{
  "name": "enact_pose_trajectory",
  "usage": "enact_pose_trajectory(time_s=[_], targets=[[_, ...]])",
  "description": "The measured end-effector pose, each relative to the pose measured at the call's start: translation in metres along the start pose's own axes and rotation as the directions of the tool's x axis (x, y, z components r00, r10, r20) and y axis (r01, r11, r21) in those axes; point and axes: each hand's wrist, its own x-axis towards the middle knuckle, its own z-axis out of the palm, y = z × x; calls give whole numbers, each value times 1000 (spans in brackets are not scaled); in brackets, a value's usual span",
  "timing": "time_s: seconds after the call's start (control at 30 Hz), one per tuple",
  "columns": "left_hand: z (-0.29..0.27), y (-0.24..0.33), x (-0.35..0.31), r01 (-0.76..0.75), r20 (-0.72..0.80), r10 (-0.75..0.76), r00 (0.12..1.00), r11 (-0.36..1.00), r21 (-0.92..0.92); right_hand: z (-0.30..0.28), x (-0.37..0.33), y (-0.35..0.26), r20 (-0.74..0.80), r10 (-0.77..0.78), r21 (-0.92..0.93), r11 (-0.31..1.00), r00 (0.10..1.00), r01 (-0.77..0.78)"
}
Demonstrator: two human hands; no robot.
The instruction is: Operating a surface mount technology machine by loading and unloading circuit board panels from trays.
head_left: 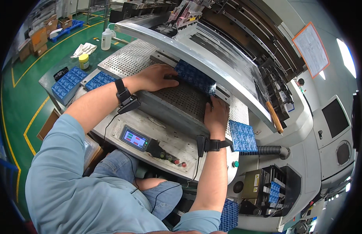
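Note:
A blue circuit-board panel lies on the dark perforated platen, partly hidden beneath the raised metal screen frame. At the panel's left edge is my left hand, palm down, its fingers stretched and its thumb apart over the platen. My right hand rests at the panel's near right corner, fingers extended and thumb apart, with the fingertips at the board's edge. Neither hand wraps around the board. Both wrists wear black straps with small devices and cables.
Stacked blue panels, a yellow-lidded jar, a white cloth and a squeeze bottle stand at the left. A small touchscreen sits in front. Another blue panel is right of my right wrist, near a wooden-handled tool.

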Motion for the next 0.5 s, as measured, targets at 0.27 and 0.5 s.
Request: enact_pose_trajectory(time_s=[0.27,0.5], targets=[[5,-4,-1,-50,-80,53,995,998,34,2,-1,2,10,-9,-20,1000,1000,9],[6,-5,-1,-68,-92,73,993,996,48,2,-1,3,7,-4,-29,1000,1000,4]])
